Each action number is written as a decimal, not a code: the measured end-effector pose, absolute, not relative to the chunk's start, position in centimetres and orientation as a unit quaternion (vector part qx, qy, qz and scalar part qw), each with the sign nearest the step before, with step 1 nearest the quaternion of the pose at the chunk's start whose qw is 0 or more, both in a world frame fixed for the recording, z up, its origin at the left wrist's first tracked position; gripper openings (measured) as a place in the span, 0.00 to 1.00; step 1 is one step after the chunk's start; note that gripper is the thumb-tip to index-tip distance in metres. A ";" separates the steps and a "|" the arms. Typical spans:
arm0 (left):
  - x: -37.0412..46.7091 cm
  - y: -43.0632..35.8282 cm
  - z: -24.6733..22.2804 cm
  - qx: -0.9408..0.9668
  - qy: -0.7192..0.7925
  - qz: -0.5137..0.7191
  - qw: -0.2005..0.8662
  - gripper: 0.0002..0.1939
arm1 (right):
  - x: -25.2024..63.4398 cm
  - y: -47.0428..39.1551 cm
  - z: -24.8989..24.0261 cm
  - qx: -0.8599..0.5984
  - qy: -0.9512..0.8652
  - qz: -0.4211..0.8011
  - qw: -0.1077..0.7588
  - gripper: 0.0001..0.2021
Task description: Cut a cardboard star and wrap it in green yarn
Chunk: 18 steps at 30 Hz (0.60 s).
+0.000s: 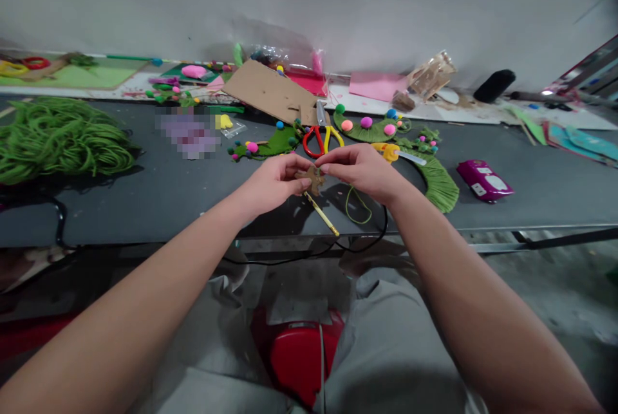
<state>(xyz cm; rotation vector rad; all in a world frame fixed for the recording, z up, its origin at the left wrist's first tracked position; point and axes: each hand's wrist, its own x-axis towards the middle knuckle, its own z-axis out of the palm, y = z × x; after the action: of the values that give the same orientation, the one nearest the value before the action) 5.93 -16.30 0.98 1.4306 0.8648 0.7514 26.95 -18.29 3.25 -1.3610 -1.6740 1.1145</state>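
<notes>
While a red stool (302, 356) shows between grey trouser legs (410, 343) at six o'clock, a dark grey table (168, 198) spans the view above them. At five o'clock lies a pencil (323, 216), beside the brown cutout (316, 180) held between both hands near the table's front. The left hand (282, 183) pinches the cutout between thumb and fingers; the right hand (364, 170) brings its fingertips to the upper edge, though whether they grip it cannot be told. A shiny purple packet (484, 181) sits at three o'clock, its printing too small to read. Green yarn (62, 143) is heaped at nine, scissors (322, 134) lie at twelve. At ten, a small clear bag (235, 127) lies by something yellow. Farther, toward twelve, a larger clear bag (284, 53) with indistinct contents lies near the pale wall (338, 2).
</notes>
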 end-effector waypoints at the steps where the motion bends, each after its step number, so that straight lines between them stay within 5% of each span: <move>1: 5.9 -16.3 0.9 0.619 0.374 0.325 0.610 0.16 | 26.9 -18.3 3.2 -0.526 -0.642 0.431 0.353 0.12; 18: 5.8 -16.4 1.0 0.608 0.378 0.305 0.628 0.14 | 26.3 -18.4 3.4 -0.522 -0.637 0.443 0.354 0.12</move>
<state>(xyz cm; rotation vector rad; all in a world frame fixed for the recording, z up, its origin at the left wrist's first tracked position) 5.81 -16.39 0.95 1.3922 0.8658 0.6999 26.30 -18.39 3.38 -1.3510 -1.6479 1.1442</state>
